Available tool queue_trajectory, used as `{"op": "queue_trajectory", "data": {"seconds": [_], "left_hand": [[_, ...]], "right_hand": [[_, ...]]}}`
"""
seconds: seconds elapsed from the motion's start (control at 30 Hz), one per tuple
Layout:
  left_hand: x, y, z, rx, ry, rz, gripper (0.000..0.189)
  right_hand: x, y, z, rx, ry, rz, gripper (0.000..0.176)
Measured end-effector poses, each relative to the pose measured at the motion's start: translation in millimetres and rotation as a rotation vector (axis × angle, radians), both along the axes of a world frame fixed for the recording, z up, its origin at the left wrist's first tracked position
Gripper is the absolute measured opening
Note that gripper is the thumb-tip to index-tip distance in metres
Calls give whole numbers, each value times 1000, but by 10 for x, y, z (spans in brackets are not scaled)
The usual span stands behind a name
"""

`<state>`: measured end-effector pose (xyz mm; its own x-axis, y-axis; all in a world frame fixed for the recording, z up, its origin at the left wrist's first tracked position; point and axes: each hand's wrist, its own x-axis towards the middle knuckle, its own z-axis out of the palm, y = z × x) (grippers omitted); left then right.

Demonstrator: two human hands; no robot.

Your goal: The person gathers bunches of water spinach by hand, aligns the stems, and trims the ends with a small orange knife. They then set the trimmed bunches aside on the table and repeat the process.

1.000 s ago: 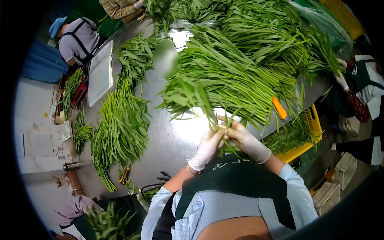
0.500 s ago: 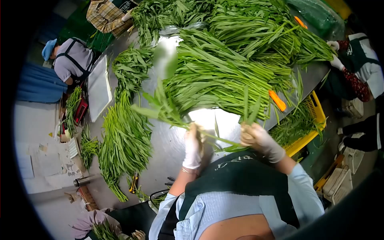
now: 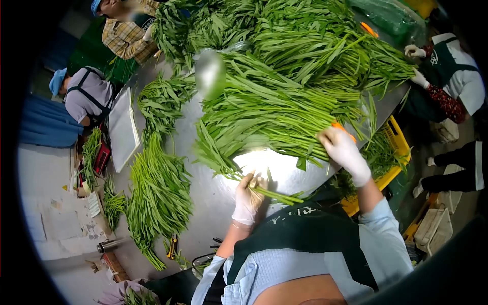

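Head view: on the near side of the leafy green pile (image 3: 264, 104) on the desk (image 3: 211, 190), a few cut stems (image 3: 280, 196) are pinched in the left hand's (image 3: 247, 201) fingers, apparently to keep them together. The pile's stem ends are reached by the right hand (image 3: 343, 150), presumably for easier separation; its grip cannot be told.

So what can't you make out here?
All in the head view:
- How many stems the left hand holds: its fingers cover them.
- The full shape of the orange object: the right hand partly hides it.
- The words on the apron: small and creased.
- The bottom of the yellow crate: greens cover it.
- The lower-left person: cut off by the bottom edge.
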<state>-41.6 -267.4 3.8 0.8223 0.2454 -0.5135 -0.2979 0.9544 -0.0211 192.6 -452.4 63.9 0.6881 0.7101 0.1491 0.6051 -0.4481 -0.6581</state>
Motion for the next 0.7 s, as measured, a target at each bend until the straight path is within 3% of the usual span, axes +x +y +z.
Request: {"op": "queue_trajectory", "data": {"seconds": [0.07,0.13,0.2,0.27,0.3,0.43,0.53,0.67,0.7], "left_hand": [[-4,-7,14,31,-7,11,21],[1,-26,105,124,56,28,21],[21,-7,179,78,-51,1,22],[69,-61,253,163,205,34,32],[64,-51,222,122,140,30,31],[26,-69,150,40,-15,6,27],[37,-79,163,144,-19,0,23],[81,-110,220,246,85,-3,6],[72,-108,208,277,104,-18,6]], "right_hand": [[222,274,-201,43,-298,-131,12],[436,440,-375,4,-375,-140,9],[552,518,-529,-168,-426,-128,11],[598,556,-573,-243,-411,-103,12],[593,555,-475,-254,-431,-72,12],[529,469,-282,-139,-308,-60,15],[303,439,35,-7,-35,-202,19],[243,319,-45,-6,343,-73,30],[262,256,-85,55,280,-53,31]]}}
